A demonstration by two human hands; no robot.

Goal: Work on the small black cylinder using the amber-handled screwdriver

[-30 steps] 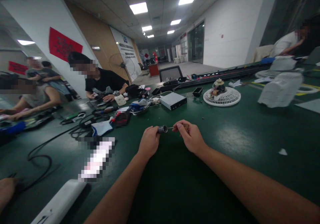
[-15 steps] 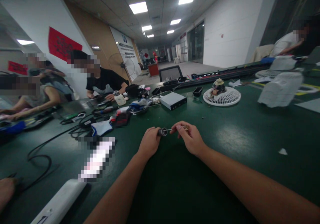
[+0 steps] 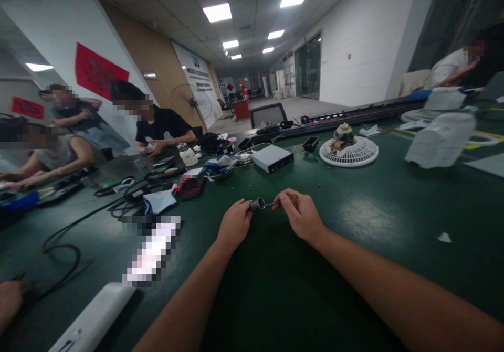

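Over the green table (image 3: 378, 268), my left hand (image 3: 235, 223) is closed around a small dark cylinder (image 3: 258, 204), its hollow round end facing right. My right hand (image 3: 300, 215) pinches a thin metal rod (image 3: 269, 204) that points left at the cylinder's open end. Part of a brownish piece shows between the right fingers; what it is, is too small to tell. A short gap lies between the two hands. The rod's tip is close to the cylinder's rim; whether they touch cannot be made out.
Beyond my hands are a grey metal box (image 3: 273, 158), a small black tray (image 3: 311, 143) and a white fan grille with a motor (image 3: 348, 151). A white housing (image 3: 441, 141) stands right. Cables, cloths and a white case (image 3: 92, 318) lie left. Several people sit or stand around.
The cylinder's open end has tilted slightly upward, and my right hand has shifted a little, with less of the rod showing. The person in black across the table has drawn both hands together.
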